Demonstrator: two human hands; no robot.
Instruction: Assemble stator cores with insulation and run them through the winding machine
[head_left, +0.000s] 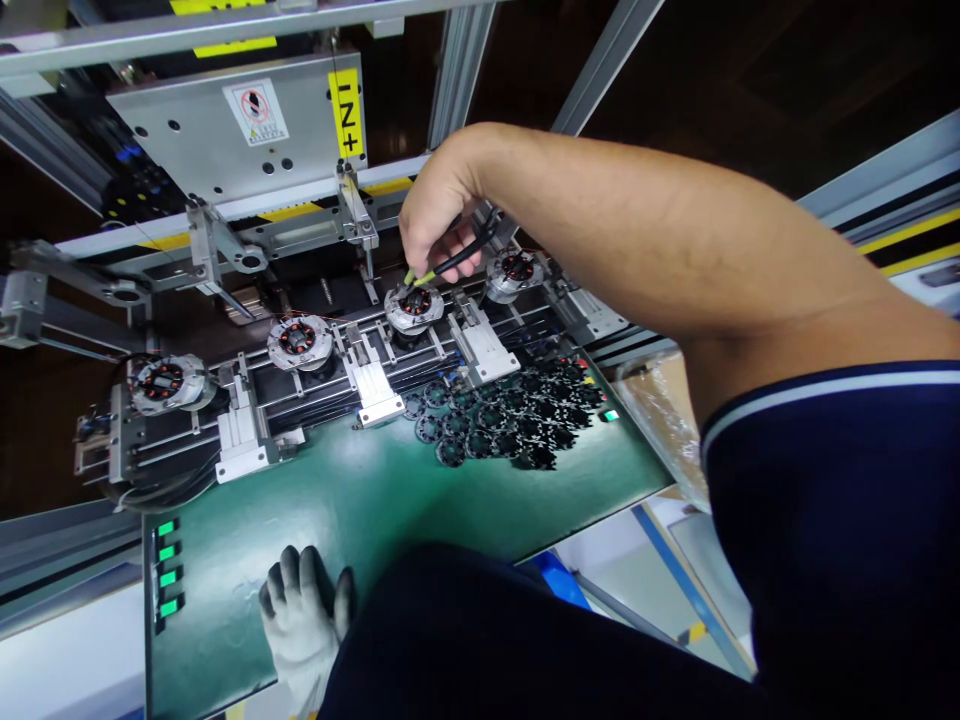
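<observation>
So the grip of the right hand [444, 222] is closing around a black-and-yellow-green hand tool [454, 262], and the tool's tip is reaching down at the wire-wound stator [415, 302] in the third round metal holder [393, 318] from the left. Can't tell if the tip is actually touching it. That stator is sitting right below the hand, with copper-coloured windings showing. Two more wound stators [298, 338] are sitting in holders to the left, and another [517, 266] is sitting just to the right, partly behind the wrist.

In front of the row, a big pile of black motor cores [517, 415] is lying on the green tabletop [375, 520]. The left hand [304, 625], in a pale glove with grey fingertips, is resting palm down near the front edge, thumb apart, holding nothing. Four green buttons [168, 553] are glowing on the tabletop's left side, and a yellow label [346, 112] is hanging over the machine.
</observation>
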